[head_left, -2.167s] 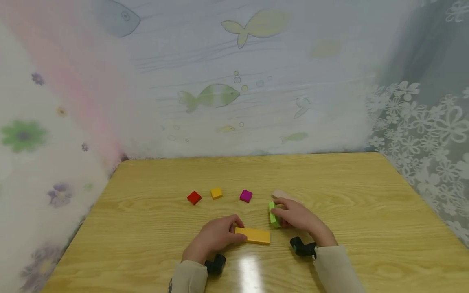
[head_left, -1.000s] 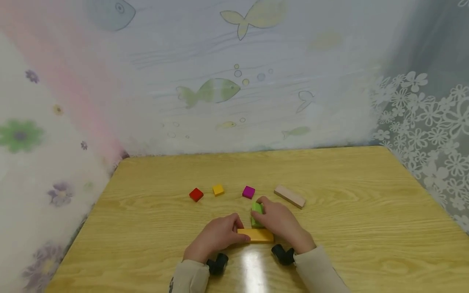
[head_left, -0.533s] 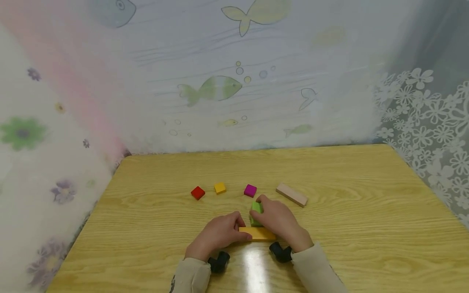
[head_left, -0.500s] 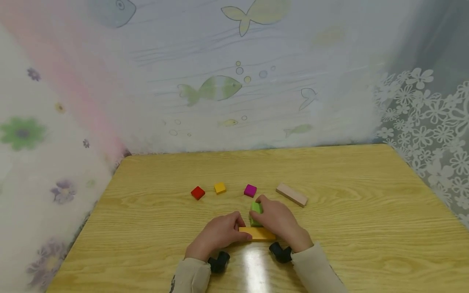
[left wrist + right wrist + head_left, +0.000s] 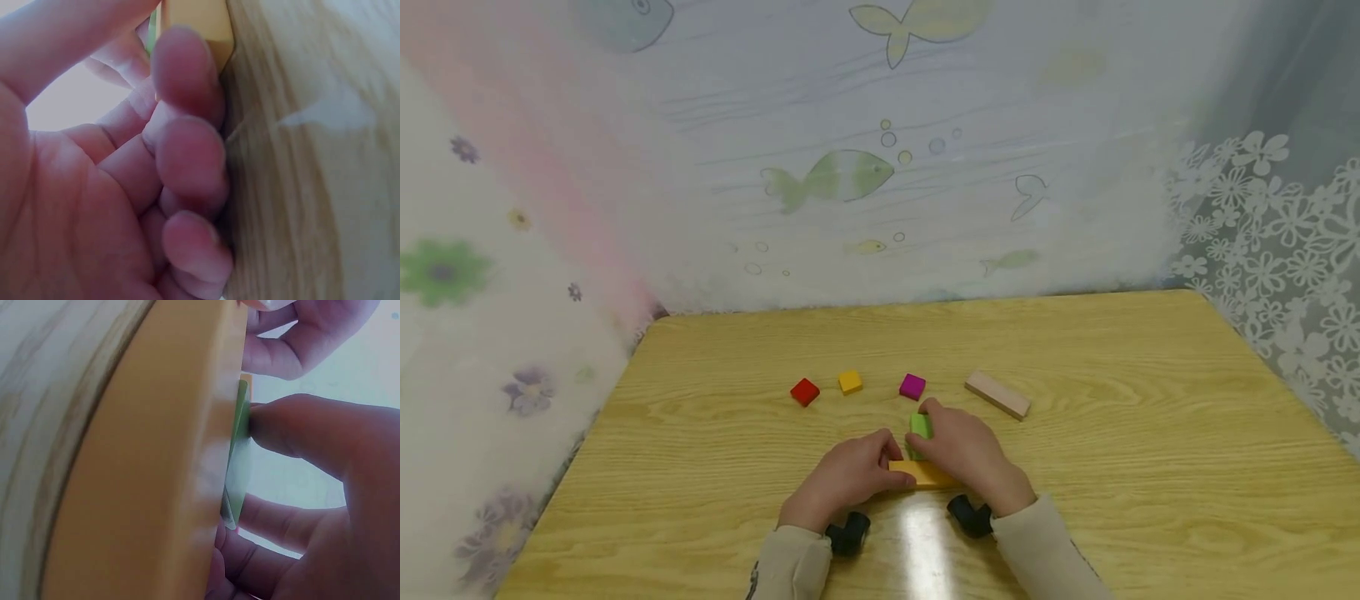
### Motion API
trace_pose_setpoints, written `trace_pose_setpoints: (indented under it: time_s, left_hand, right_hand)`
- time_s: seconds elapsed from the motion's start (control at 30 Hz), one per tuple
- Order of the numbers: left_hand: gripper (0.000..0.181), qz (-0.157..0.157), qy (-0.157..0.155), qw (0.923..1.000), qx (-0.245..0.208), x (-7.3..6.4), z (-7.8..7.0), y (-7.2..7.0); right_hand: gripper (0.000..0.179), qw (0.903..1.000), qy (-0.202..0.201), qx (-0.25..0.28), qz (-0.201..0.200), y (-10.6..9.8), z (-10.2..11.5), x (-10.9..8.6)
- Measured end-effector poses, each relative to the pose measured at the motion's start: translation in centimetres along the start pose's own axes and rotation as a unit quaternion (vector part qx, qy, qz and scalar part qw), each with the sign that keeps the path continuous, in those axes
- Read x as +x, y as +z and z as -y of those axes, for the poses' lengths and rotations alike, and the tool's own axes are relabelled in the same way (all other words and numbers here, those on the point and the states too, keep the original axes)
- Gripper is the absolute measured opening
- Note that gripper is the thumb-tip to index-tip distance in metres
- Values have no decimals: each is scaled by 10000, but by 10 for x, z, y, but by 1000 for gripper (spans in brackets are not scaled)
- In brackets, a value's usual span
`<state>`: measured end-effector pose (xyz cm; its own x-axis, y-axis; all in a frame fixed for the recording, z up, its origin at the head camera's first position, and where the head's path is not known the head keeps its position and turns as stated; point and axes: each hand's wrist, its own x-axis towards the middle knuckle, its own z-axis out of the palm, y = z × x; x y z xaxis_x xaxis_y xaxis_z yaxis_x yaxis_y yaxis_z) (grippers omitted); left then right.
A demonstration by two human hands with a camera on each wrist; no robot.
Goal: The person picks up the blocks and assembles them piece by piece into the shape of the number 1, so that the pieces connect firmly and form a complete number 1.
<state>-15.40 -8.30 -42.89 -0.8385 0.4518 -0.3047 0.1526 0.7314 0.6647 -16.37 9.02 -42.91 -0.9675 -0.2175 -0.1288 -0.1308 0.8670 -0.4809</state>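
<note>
My left hand (image 5: 844,483) grips the left end of a long orange block (image 5: 928,473), thumb on the near side. In the left wrist view, the end of that block shows beyond my curled fingertips (image 5: 190,153). Just behind the orange block, my right hand (image 5: 968,446) pinches a green block (image 5: 921,427) between thumb and fingers. The right wrist view has the orange block large in front, with the green block (image 5: 239,456) past its edge. Whether the two blocks touch, I cannot tell. My right hand hides the orange block's right end.
Farther back on the wooden table (image 5: 722,467) lie a red block (image 5: 805,392), a small yellow block (image 5: 850,382) and a magenta block (image 5: 912,386). A plain wood block (image 5: 997,394) lies slantwise to their right. A patterned wall covering (image 5: 850,267) rises behind the table.
My right hand has carried the green block leftward, from beside the orange block's right end to behind its middle. The orange block has turned slightly straighter. In the last half second little moved.
</note>
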Motion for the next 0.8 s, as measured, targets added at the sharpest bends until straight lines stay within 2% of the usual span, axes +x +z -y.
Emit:
trace_pose_setpoints:
  time_s: [0.27,0.8]
  left_hand:
    - [32,90,-102,9997,-178,0,0,-3]
    - [37,188,11,9997,-170,0,3,-2]
  right_hand:
    - [39,10000,-30,49,79,-1,-3,1]
    - [37,9995,-40,189,250,-3,-6,3]
